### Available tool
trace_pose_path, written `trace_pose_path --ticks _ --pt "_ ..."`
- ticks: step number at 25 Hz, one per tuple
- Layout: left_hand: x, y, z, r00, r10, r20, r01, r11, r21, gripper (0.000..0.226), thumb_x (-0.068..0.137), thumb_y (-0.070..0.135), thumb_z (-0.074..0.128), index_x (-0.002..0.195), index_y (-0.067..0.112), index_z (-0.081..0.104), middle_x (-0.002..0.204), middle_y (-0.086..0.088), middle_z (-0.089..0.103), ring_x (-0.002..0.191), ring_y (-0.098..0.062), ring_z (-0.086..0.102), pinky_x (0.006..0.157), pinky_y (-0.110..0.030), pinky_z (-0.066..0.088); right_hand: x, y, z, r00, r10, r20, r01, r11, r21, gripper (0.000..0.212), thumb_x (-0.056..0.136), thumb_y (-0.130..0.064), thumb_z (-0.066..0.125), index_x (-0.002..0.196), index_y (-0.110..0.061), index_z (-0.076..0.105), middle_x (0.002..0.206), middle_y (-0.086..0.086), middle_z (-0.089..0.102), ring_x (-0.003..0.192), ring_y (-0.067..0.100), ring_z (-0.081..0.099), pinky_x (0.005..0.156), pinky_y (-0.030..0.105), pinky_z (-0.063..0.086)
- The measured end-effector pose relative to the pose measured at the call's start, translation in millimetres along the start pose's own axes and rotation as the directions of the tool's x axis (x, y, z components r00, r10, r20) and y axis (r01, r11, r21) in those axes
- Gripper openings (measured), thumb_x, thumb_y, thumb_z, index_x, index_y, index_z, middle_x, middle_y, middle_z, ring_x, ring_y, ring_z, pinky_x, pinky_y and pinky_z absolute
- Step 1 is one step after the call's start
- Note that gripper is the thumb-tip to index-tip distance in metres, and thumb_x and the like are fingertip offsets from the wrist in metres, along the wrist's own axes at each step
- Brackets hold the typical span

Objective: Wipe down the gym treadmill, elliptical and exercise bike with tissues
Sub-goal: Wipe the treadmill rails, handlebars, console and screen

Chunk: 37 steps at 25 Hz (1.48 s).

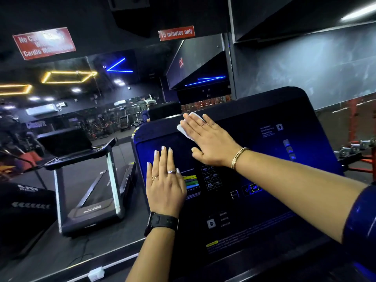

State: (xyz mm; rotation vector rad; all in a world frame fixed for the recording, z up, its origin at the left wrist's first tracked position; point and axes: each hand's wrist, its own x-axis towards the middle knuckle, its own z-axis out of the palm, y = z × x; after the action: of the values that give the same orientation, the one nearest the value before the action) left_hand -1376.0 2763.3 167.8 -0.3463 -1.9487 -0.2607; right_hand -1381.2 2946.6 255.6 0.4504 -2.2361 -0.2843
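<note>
A dark treadmill console [264, 180] with a glossy blue-black panel fills the right half of the head view. My right hand [207, 139] lies flat near its top edge, straight fingers pressing a white tissue [184, 130] against the panel. Only the tissue's edges show past the fingers. My left hand [164, 180] rests flat on the panel's left part, fingers straight, holding nothing. Printed icons and a small coloured chart [191, 182] sit between the two hands.
A wall mirror [81, 119] on the left reflects a treadmill [91, 180] and the gym room. Red signs [43, 42] hang on the wall above. Red weight equipment [358, 151] stands to the right behind the console. A white socket [96, 274] sits at the mirror's base.
</note>
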Motion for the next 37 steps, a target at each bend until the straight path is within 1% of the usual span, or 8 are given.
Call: trace_pose_path --ticks 6,12,17,23,27,30,34,37 --pt "-19 -8 -5 1.000 0.001 0.012 -0.001 1.000 0.014 0.056 0.097 0.027 0.032 0.148 0.004 0.039 0.156 -0.011 0.033 0.146 -0.024 0.026 0.119 -0.042 0.019 -12 -7 7 0.908 -0.417 0.046 0.419 0.902 -0.098 0.074 0.084 -0.032 0.031 0.154 -0.015 0.015 0.161 0.007 0.012 0.149 0.019 0.009 0.121 0.042 0.007" --pt "-44 -9 -12 0.999 -0.011 0.038 0.011 1.000 0.013 0.056 0.097 0.028 0.033 0.148 0.005 0.039 0.156 -0.011 0.033 0.146 -0.024 0.025 0.120 -0.039 0.016 14 -29 8 0.991 -0.135 -0.020 0.135 0.991 0.001 0.075 0.084 -0.037 0.024 0.154 -0.012 0.016 0.161 0.009 0.011 0.149 0.022 0.005 0.120 0.041 0.000" --pt "-72 -8 -13 0.998 -0.005 0.062 0.003 1.000 0.020 0.055 0.096 0.026 0.034 0.147 0.004 0.040 0.155 -0.012 0.034 0.145 -0.025 0.027 0.120 -0.040 0.016 17 -15 2 0.849 -0.527 0.049 0.528 0.836 -0.147 0.070 0.085 -0.031 0.030 0.153 -0.015 0.023 0.160 0.007 0.019 0.148 0.020 0.016 0.119 0.044 0.007" --pt "-83 -6 -14 0.997 0.047 0.063 -0.049 0.998 0.029 0.055 0.099 0.026 0.033 0.149 0.004 0.033 0.156 -0.014 0.032 0.146 -0.026 0.026 0.120 -0.040 0.019 32 -49 8 0.964 -0.265 -0.037 0.265 0.964 -0.004 0.073 0.084 -0.034 0.026 0.152 -0.009 0.023 0.159 0.011 0.016 0.148 0.025 0.013 0.119 0.041 0.004" --pt "-85 -6 -13 0.991 0.108 0.078 -0.109 0.994 0.008 0.054 0.098 0.027 0.037 0.147 0.005 0.040 0.155 -0.014 0.034 0.145 -0.027 0.029 0.119 -0.042 0.024 28 -43 0 0.816 -0.575 0.060 0.578 0.807 -0.122 0.069 0.086 -0.031 0.030 0.152 -0.012 0.025 0.159 0.009 0.021 0.147 0.023 0.018 0.119 0.042 0.009" --pt "-91 -8 -15 0.972 0.210 0.105 -0.212 0.977 0.009 0.053 0.098 0.028 0.039 0.146 0.007 0.042 0.155 -0.011 0.036 0.145 -0.026 0.032 0.115 -0.044 0.030 51 -30 -7 0.817 -0.577 0.015 0.567 0.798 -0.205 0.063 0.088 -0.030 0.028 0.149 -0.014 0.034 0.155 0.007 0.032 0.143 0.021 0.031 0.117 0.044 0.011" --pt "-99 -9 -16 0.952 0.266 0.154 -0.272 0.962 0.018 0.059 0.097 0.034 0.041 0.150 0.008 0.036 0.157 -0.010 0.032 0.146 -0.023 0.029 0.116 -0.044 0.028 40 -61 7 0.878 -0.479 -0.015 0.476 0.876 -0.084 0.069 0.083 -0.031 0.033 0.148 -0.008 0.035 0.154 0.012 0.032 0.143 0.027 0.029 0.117 0.043 0.012" --pt "-101 -4 -17 0.937 0.294 0.188 -0.301 0.954 0.010 0.063 0.096 0.037 0.043 0.151 0.009 0.033 0.159 -0.010 0.028 0.148 -0.021 0.025 0.117 -0.043 0.026 33 -52 1 0.745 -0.662 0.078 0.666 0.735 -0.126 0.068 0.085 -0.032 0.031 0.151 -0.013 0.029 0.157 0.008 0.026 0.145 0.022 0.024 0.118 0.043 0.010"
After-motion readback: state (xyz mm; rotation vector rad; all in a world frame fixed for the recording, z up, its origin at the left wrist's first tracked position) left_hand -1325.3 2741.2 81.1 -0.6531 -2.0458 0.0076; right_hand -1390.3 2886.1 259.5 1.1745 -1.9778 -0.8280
